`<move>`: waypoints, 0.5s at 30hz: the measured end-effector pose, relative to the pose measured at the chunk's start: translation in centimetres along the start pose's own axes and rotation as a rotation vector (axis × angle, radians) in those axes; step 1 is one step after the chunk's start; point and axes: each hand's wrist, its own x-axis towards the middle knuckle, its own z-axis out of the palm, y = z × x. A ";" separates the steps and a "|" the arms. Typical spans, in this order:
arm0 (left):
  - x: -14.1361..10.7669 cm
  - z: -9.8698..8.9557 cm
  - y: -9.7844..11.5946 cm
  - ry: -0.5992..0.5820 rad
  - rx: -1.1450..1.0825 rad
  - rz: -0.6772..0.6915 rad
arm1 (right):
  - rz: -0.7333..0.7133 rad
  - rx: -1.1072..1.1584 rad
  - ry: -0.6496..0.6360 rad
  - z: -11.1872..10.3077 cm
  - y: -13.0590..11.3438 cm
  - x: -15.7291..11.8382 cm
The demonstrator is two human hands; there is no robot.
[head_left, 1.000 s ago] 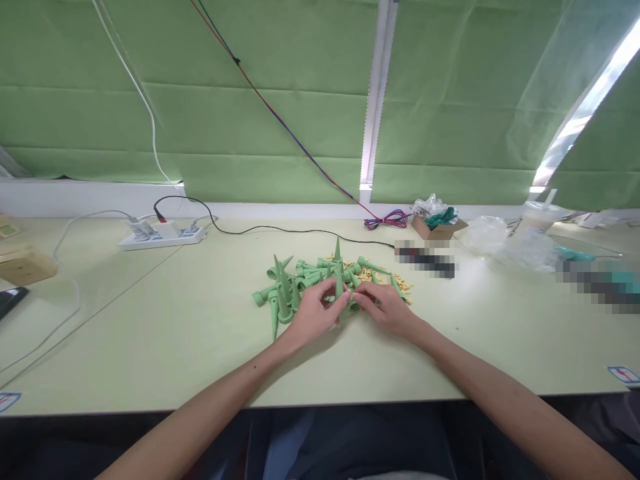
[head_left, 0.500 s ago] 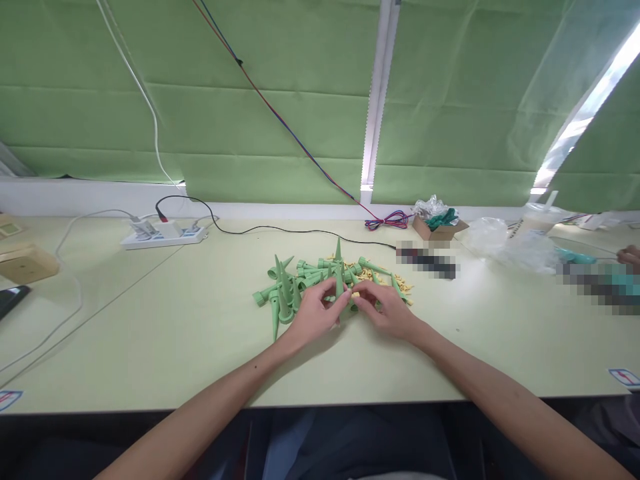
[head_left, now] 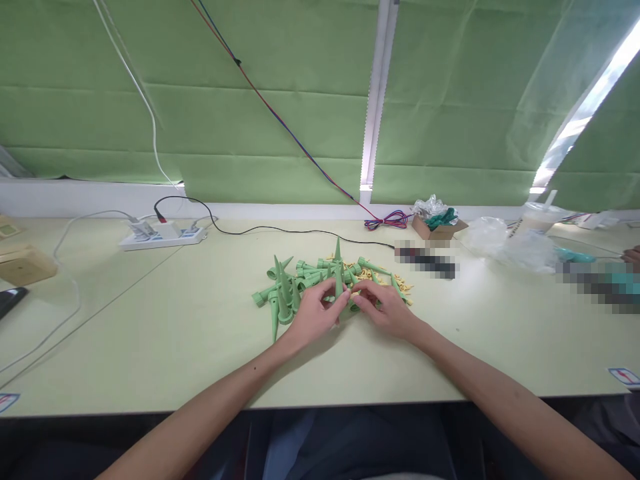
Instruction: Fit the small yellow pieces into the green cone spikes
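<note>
My left hand (head_left: 316, 312) is closed on a green plastic watering spike (head_left: 339, 280), which stands point up between thumb and fingers. Close to its right side, my right hand (head_left: 389, 311) pinches a small yellow plastic piece, mostly covered by the fingertips. The fingertips of both hands nearly meet. Around and behind them lies a heap of green spikes (head_left: 285, 293), some upright and others on their sides. Small yellow pieces (head_left: 401, 285) are scattered at the heap's right and back.
A power strip (head_left: 163, 237) with plugs sits at the back left, its black cable running right. Toward the back right are a small cardboard box (head_left: 437, 231), plastic bags (head_left: 525, 250) and a lidded cup (head_left: 537, 217). Another person's hand (head_left: 633, 257) shows at the right edge.
The hands and the spike keep nearly the same place. The right fingertips have shifted slightly, and less of the yellow piece shows between them.
</note>
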 end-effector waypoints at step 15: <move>0.0 0.1 -0.1 0.018 0.014 0.011 | -0.016 -0.045 -0.011 0.0 0.1 0.1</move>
